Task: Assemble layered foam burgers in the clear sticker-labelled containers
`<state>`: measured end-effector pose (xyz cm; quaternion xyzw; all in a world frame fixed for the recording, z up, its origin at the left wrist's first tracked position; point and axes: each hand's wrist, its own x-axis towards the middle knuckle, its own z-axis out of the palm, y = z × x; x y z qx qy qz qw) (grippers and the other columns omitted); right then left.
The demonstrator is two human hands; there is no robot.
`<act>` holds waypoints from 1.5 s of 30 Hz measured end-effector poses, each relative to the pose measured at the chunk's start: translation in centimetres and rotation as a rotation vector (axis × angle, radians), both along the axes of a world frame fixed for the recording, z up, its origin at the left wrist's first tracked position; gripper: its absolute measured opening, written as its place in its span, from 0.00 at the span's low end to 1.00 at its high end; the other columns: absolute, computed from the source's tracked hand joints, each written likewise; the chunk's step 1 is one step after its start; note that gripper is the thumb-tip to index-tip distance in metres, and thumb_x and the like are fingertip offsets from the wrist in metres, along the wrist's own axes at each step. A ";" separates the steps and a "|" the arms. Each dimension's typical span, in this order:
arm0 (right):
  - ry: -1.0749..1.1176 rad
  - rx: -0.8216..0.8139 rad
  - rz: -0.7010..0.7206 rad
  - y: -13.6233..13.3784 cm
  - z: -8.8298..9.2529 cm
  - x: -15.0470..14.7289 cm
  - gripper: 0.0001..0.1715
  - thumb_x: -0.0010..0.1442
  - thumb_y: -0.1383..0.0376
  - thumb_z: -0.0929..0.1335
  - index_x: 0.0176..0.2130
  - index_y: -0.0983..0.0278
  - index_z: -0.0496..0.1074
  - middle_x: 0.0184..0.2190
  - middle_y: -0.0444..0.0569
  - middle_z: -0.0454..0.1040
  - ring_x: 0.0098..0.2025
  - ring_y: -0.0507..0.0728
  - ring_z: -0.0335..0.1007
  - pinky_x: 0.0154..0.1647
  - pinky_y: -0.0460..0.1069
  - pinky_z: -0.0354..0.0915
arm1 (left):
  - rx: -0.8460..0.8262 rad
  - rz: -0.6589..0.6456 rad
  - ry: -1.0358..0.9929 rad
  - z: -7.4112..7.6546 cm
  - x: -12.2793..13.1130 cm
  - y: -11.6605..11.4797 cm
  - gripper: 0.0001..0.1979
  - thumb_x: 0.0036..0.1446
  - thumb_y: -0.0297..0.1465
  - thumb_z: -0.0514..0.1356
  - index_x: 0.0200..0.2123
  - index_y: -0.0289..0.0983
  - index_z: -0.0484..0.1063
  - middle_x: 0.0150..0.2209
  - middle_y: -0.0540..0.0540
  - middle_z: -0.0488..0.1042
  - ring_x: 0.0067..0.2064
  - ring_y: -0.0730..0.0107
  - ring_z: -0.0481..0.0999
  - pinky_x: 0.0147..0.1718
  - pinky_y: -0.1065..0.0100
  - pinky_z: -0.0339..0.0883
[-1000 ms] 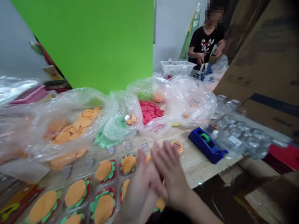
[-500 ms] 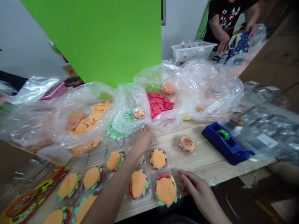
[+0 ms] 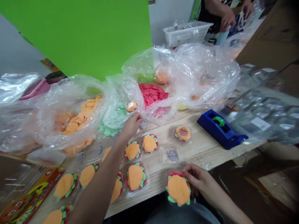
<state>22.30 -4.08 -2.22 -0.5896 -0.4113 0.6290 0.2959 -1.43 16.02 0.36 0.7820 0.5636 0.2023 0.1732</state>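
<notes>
My right hand (image 3: 195, 178) grips the right side of a clear plastic box with a foam-like toy burger (image 3: 178, 189) in it, at the table's front edge. The burger has an orange bun with green and red frills. Behind it lies a clear lid with a grey round label (image 3: 173, 155). My left hand (image 3: 132, 125) is at the far side of the boxes, its fingers curled together beside another clear lid (image 3: 143, 125); what they hold is hidden. Near that hand are boxed burgers (image 3: 149, 143), (image 3: 132, 150) and a small labelled burger (image 3: 131, 106) on the green pieces.
Plastic bags of orange pieces (image 3: 80, 116), green pieces (image 3: 108, 128) and red pieces (image 3: 153, 94) line the back. A blue tape dispenser (image 3: 220, 129) and stacked clear boxes (image 3: 263, 115) stand right. Another person's hands (image 3: 227, 18) work beyond a white basket (image 3: 187, 34).
My right hand has drawn the boxed burger toward me and away from the other boxes. A clear lid now shows behind it. My left hand's fingers have curled in. The view has tilted down.
</notes>
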 end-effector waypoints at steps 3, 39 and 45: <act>0.128 -0.065 -0.048 -1.6 0.3 1.4 0.17 0.52 0.52 0.64 0.30 0.63 0.59 0.16 0.37 0.62 0.15 0.47 0.58 0.16 0.42 0.56 | 0.038 0.012 0.034 -0.4 0.4 0.0 0.06 0.53 0.27 0.51 0.34 0.35 0.65 0.33 0.45 0.69 0.37 0.65 0.69 0.39 0.64 0.63; 0.417 0.312 0.077 -2.4 8.2 -2.6 0.27 0.61 0.67 0.60 0.53 0.39 0.50 0.57 0.41 0.55 0.32 0.48 0.71 0.35 0.48 0.72 | -0.728 0.180 -1.258 6.3 3.4 -23.1 0.30 0.47 0.28 0.64 0.52 0.54 0.61 0.49 0.52 0.70 0.46 0.68 0.72 0.44 0.72 0.65; 0.180 0.598 0.251 -2.6 7.8 -2.4 0.27 0.61 0.73 0.56 0.52 0.44 0.55 0.60 0.39 0.49 0.55 0.52 0.59 0.51 0.46 0.63 | -0.736 0.161 -1.328 7.5 2.6 -23.2 0.40 0.39 0.47 0.63 0.56 0.54 0.53 0.60 0.50 0.56 0.59 0.52 0.56 0.53 0.59 0.56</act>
